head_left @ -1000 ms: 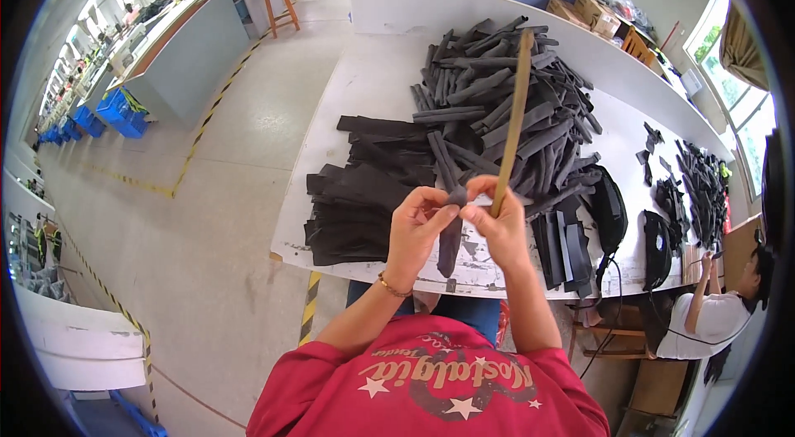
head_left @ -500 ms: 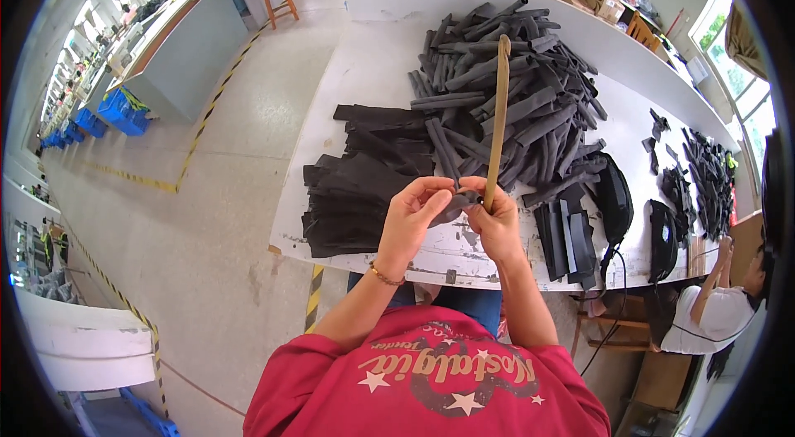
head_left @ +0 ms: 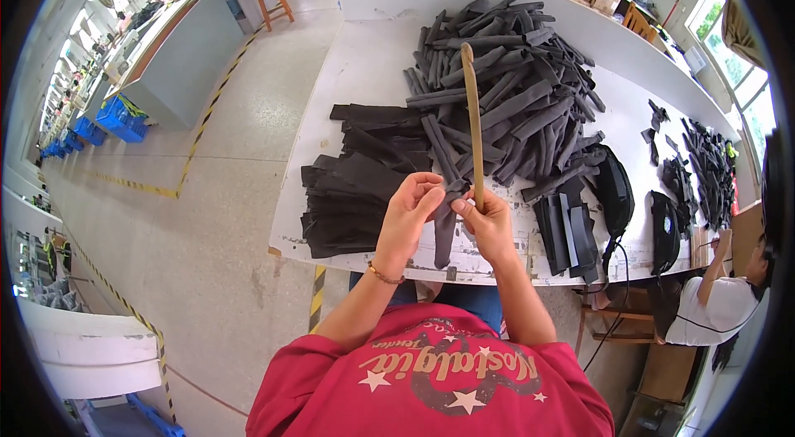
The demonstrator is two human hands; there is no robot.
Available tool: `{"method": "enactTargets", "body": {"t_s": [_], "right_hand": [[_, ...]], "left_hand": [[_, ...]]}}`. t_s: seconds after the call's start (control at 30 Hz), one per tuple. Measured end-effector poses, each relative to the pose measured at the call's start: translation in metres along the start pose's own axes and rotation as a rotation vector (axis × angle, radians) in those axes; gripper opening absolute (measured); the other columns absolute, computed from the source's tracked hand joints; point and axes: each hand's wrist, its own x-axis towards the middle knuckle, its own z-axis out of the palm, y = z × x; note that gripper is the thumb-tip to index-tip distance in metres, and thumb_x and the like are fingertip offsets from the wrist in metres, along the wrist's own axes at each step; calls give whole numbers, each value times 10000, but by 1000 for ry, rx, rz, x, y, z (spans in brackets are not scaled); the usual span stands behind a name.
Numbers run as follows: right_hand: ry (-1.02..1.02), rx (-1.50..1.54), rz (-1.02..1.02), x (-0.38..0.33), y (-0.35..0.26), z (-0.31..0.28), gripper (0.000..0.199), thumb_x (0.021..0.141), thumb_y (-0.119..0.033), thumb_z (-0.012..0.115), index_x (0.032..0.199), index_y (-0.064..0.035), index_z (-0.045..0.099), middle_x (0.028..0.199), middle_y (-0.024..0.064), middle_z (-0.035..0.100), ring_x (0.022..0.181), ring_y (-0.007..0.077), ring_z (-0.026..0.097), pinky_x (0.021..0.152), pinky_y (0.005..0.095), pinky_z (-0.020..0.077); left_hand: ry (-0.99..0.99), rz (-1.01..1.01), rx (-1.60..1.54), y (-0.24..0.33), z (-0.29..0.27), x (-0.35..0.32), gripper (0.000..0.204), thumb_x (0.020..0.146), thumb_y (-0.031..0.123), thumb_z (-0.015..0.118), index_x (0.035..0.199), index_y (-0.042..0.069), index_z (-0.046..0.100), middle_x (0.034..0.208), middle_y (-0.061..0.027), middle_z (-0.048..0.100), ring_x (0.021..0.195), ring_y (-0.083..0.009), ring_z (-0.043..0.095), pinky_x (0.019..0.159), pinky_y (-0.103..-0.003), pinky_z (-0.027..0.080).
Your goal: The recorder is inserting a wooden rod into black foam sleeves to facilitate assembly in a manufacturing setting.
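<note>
Wooden stick (head_left: 473,118) now stands nearly vertical, less tilted than before, tip pointing away. Right hand (head_left: 489,222) grips its base; left hand (head_left: 411,209) pinches the black fabric strip (head_left: 445,218) over the desk (head_left: 364,73).

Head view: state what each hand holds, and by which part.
The right hand grips the wooden stick at its lower end. The left hand pinches the top end of a dark fabric strip.

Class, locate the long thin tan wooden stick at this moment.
In the head view, the long thin tan wooden stick stands upright at centre, gripped low by the right hand, before the heap of dark fabric strips.
</note>
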Motion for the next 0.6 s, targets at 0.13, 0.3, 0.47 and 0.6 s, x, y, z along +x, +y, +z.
{"method": "enactTargets", "body": {"t_s": [0.13,0.3,0.47,0.6], "right_hand": [[-42,-70,14,-4,-6,4,141,837,-147,709,839,-57,601,640,-101,453,560,-3,348,487,182,263],[-54,-110,23,-9,-2,0,148,836,-141,707,854,-45,596,666,-99,436,606,11,343,525,189,266],[-106,-136,6,-10,-4,8,145,852,-150,689,860,-37,599,699,-90,458,624,12,360,535,188,280],[-105,-177,55,-11,-8,10,155,862,-159,680,899,-31,600,718,-76,492,639,9,393,559,183,329]], "left_hand": [[-71,-33,244,6,-9,5,86,895,100,593,867,22,613,788,22,576,734,-35,532,683,-178,431],[137,49,-142,3,-13,17,203,935,174,536,807,19,561,751,20,519,683,-26,480,606,-190,427],[-166,112,448,-5,-17,8,229,940,214,546,812,28,581,739,30,517,654,-13,448,567,-173,372],[151,-23,13,-6,-26,22,315,954,263,526,759,25,592,696,8,558,601,-36,452,546,-199,377]]}}
